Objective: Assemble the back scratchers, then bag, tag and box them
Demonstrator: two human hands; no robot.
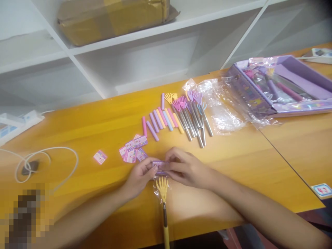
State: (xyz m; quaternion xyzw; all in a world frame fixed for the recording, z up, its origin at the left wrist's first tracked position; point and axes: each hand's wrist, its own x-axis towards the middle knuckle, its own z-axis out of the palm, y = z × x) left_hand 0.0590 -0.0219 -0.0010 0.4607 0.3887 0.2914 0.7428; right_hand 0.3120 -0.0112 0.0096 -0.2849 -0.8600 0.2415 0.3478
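Observation:
A small purple printed card (159, 167) is pinched between my left hand (141, 174) and my right hand (185, 166), at the top of a clear plastic bag. Below the card, inside the bag, is a yellow hand-shaped scratcher (163, 190) with a metal rod and yellow handle pointing toward me. Beyond my left hand lie several pink and purple cards (131, 152). Farther back are several coloured tubes (158, 119) and, to their right, several metal rods with pink, purple, yellow and blue hand-shaped heads (190, 117).
Clear plastic bags (225, 110) lie beside a purple box (298, 74) holding packed scratchers at the right. One card (100, 157) and a looped white cable (76, 159) are at the left. White shelves (166, 29) with a brown taped box (114, 20) stand behind.

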